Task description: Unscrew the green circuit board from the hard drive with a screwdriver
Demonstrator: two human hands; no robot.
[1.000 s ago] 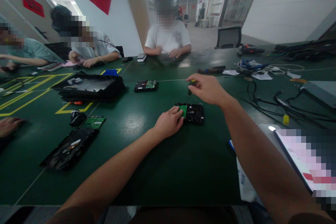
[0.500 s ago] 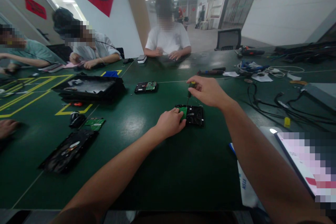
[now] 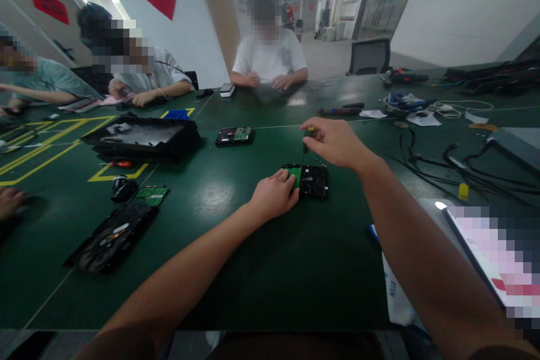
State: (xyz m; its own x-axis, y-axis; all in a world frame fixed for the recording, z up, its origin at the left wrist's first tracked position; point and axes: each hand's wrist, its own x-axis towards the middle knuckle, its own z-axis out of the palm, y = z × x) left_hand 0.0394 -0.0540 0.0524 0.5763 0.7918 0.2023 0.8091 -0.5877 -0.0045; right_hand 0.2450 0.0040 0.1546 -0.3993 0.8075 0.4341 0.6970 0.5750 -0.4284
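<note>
A black hard drive (image 3: 313, 181) with a green circuit board lies on the dark green table (image 3: 270, 270) in front of me. My left hand (image 3: 273, 197) rests on its left edge and presses it down. My right hand (image 3: 333, 142) is closed around the handle of a small screwdriver (image 3: 304, 147), which stands upright with its tip on the drive's board.
A second hard drive (image 3: 234, 135) lies further back. A black tray stack (image 3: 141, 139) sits at the left, an opened drive (image 3: 112, 238) and a loose green board (image 3: 152, 195) nearer me. Cables (image 3: 447, 166) sprawl at the right. Three people sit across the table.
Both hands stay on the drive and the screwdriver; only the camera view shifts slightly.
</note>
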